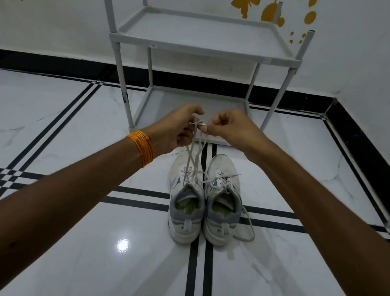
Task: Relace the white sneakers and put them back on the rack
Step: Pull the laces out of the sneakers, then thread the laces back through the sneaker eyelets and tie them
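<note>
Two white sneakers with grey heels stand side by side on the floor, toes toward the rack: the left sneaker (184, 200) and the right sneaker (223, 199). Both ends of the left sneaker's white lace (194, 155) rise taut and crossed to my hands. My left hand (179, 126) and my right hand (230, 127) pinch the lace ends together above the shoes, fingertips nearly touching. The right sneaker's lace (248, 229) lies loose on the floor beside its heel. The grey two-shelf rack (200, 48) stands behind against the wall, both shelves bare.
Glossy white marble tiles (70, 121) with black stripes cover the floor. A black skirting (52, 64) runs along the white wall, which bears orange butterfly decals. An orange thread band (143, 148) circles my left wrist.
</note>
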